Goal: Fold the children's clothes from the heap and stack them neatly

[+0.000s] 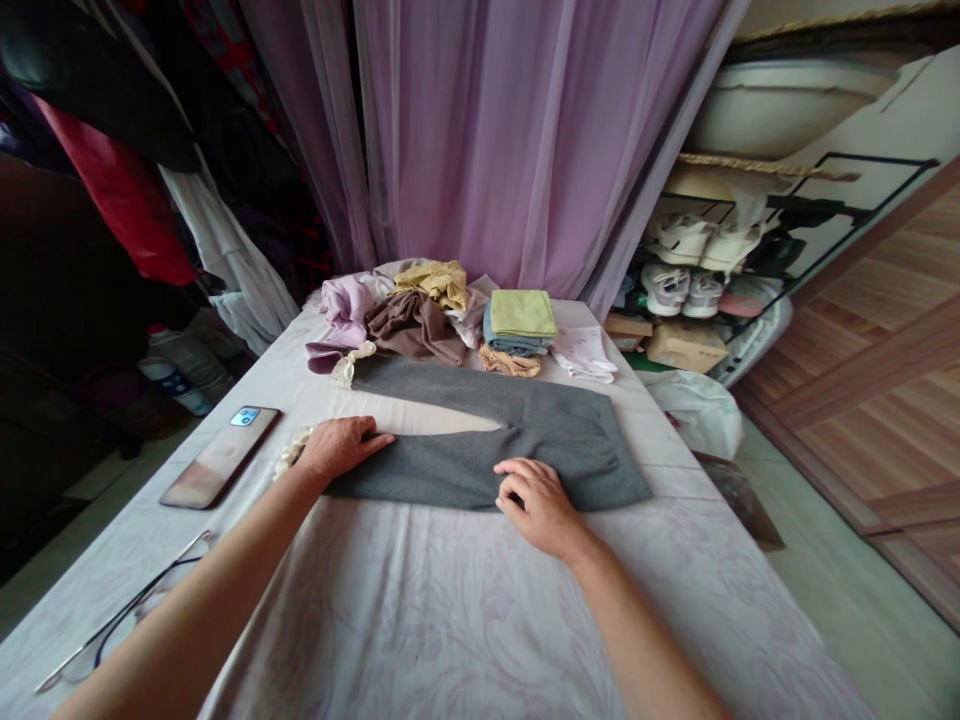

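Gray trousers [517, 420] lie folded flat on a patterned sheet [480, 610], left hand [341, 450] pressing open-palmed, right hand [536, 505] curled, any pinch unclear.

Only bare skin is showing of the person's own body. Seen from the middle of the view, the left forearm [195, 610] is reaching the frame edge at about 7 o'clock, and the right forearm [645, 630] is reaching it at about 5 o'clock. Both are uncovered as far as the edge, with no sleeve or cuff showing, and both are narrowing smoothly toward the wrist. The left hand [341, 448], at about 8 o'clock, and the right hand [538, 508], at about 5 o'clock, are showing slim fingers with short, unpainted nails.
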The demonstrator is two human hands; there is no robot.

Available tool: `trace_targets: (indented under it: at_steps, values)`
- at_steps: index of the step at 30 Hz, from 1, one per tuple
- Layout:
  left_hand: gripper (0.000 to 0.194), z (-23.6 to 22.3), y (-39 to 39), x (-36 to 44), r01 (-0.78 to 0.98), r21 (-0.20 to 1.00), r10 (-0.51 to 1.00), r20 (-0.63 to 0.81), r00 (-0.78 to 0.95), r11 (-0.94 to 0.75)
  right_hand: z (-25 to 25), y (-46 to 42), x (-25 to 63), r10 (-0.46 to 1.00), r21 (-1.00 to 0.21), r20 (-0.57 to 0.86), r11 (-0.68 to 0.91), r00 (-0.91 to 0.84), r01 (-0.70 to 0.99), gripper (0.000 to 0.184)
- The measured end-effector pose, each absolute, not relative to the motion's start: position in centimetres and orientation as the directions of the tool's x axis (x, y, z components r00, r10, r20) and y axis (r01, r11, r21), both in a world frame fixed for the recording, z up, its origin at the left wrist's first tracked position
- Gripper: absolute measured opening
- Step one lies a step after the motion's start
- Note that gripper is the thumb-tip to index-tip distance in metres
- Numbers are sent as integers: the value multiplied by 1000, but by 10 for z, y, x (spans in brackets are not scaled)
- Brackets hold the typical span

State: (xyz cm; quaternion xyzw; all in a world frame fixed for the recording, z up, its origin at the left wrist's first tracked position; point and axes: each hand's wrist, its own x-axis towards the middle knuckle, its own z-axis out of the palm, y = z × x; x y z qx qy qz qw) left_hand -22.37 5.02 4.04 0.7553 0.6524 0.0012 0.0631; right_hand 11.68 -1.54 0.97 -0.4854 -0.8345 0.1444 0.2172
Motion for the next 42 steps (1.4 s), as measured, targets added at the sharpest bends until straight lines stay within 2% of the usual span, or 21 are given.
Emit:
trace_targets:
  at_steps: [5,9,12,14,19,22,24,26,31,35,37,39,40,42]
  values:
    - [33,42,50,-203,939,136,949,71,307,-315,28,5,111,916,-452,97,389,-389,803,13]
    - [34,41,52,-157,853,252,889,120,442,-458,32,31,109,974,-571,-51,154,-223,806,28]
    - [36,34,52,-120,802,298,855,130,502,-517,32,46,112,971,-556,-154,67,-182,829,34]
    - [37,26,50,-102,787,300,840,126,528,-540,34,52,115,967,-483,-162,98,-198,870,36]
    - [40,7,40,-90,772,258,813,131,567,-581,52,66,112,943,-189,-110,289,-313,938,42]
    - [42,2,36,-92,773,230,806,137,576,-592,64,78,105,907,-34,-170,387,-386,922,43]
    - [43,1,35,-93,753,210,781,155,605,-624,70,88,102,888,29,-215,422,-407,906,39]
    - [44,-1,35,-92,726,191,750,171,639,-661,74,97,99,881,42,-228,435,-415,900,32]
    - [46,-1,35,-91,703,183,727,166,666,-687,74,111,101,897,10,-192,407,-397,914,20]
    - [44,1,33,-90,710,196,737,164,656,-676,57,105,107,938,-24,-137,317,-317,948,24]
    - [44,1,33,-90,721,202,748,155,645,-663,44,93,107,971,-71,-59,227,-232,971,30]
    - [44,1,32,-89,736,206,765,148,627,-644,29,77,105,989,-171,73,141,-130,975,33]
    - [46,0,31,-88,746,206,774,150,615,-633,22,67,103,985,-225,143,129,-99,966,34]
    - [51,-1,29,-86,764,197,789,160,593,-614,11,47,97,959,-287,252,205,-132,936,36]
